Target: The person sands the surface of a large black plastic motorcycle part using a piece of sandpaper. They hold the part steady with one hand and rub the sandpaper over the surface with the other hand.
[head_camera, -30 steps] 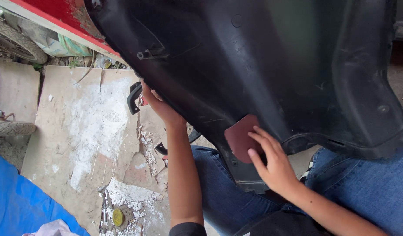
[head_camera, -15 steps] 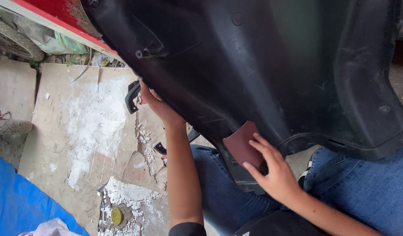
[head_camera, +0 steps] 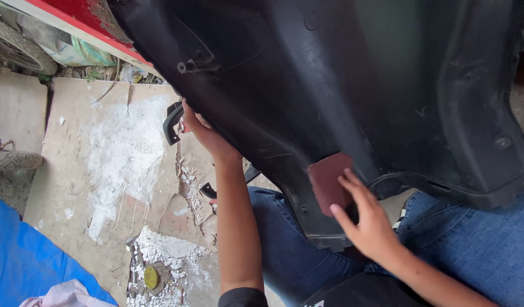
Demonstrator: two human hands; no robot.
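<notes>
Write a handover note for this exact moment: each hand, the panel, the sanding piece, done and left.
Left hand: grips the far edge of the black plastic panel, steadying it.
Right hand: fingers press a reddish-brown abrasive sheet flat against the panel's lower edge.
Panel rests across the person's lap, on blue jeans.
Done: cannot tell how much is sanded; the surface looks evenly dull.
Left: likely the rest of the lower edge.

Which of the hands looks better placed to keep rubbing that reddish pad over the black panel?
The right hand: its fingers already press the reddish sanding pad against the black panel. The left hand grips the panel's far edge, steadying it.
</notes>
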